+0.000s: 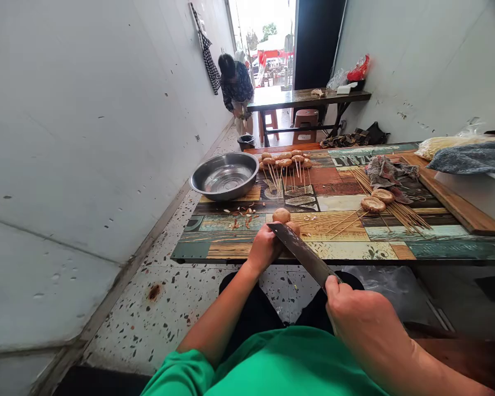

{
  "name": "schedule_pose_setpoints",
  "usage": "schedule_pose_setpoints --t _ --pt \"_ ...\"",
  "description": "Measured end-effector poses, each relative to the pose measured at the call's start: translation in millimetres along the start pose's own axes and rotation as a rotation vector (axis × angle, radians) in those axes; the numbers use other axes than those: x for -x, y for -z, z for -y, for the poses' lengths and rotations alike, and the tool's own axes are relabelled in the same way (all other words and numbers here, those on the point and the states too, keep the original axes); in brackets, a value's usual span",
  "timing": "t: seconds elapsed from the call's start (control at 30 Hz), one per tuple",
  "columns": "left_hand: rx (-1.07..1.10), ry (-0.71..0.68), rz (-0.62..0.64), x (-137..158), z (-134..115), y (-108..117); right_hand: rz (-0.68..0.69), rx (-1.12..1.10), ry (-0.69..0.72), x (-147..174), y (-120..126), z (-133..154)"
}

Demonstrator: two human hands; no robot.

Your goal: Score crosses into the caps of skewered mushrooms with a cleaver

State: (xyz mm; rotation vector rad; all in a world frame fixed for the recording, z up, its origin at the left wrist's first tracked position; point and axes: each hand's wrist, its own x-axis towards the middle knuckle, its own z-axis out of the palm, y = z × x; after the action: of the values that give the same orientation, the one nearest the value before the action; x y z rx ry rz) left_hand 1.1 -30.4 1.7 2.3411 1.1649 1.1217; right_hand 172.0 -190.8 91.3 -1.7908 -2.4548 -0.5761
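Note:
My right hand (355, 308) is closed round the handle end of a broad, dark-bladed kitchen knife (303, 253). The blade slants up and left, its tip reaching over my left hand (265, 248). That hand is closed on brown mushrooms (281, 215) at the table's near edge; two caps show beyond the blade, and the blade and fingers hide the rest. Whether the edge touches a cap, I cannot tell. Trimmed mushroom scraps (245, 217) lie just past my left hand. Off to the right, two loose mushrooms (373, 204) rest by a bundle of bamboo skewers (408, 216).
A steel basin (225, 176) stands at the table's left, beside several skewered mushrooms (284, 163). On the right are a rag (383, 171), a wooden board (457, 198) and a grey towel (474, 157). A person (236, 88) bends over a bucket (246, 142) near a back table (305, 99).

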Motion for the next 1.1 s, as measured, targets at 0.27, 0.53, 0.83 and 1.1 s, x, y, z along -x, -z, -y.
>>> schedule_pose_setpoints --t 0.27,0.53,0.83,1.1 --pt "0.002 -0.034 0.035 -3.3 -8.9 6.5 0.152 0.043 -0.008 -2.3 12.3 4.5" --pt "-0.035 0.035 -0.036 1.2 -1.3 1.6 0.305 -0.007 -0.052 -20.1 24.0 10.2" --pt "-0.057 -0.053 -0.033 1.3 5.1 0.4 0.401 -0.104 -0.056 -25.7 31.8 2.9" --pt "-0.022 -0.092 -0.048 0.9 8.0 -0.8 0.486 -0.933 -0.349 -9.2 -1.9 -72.4"
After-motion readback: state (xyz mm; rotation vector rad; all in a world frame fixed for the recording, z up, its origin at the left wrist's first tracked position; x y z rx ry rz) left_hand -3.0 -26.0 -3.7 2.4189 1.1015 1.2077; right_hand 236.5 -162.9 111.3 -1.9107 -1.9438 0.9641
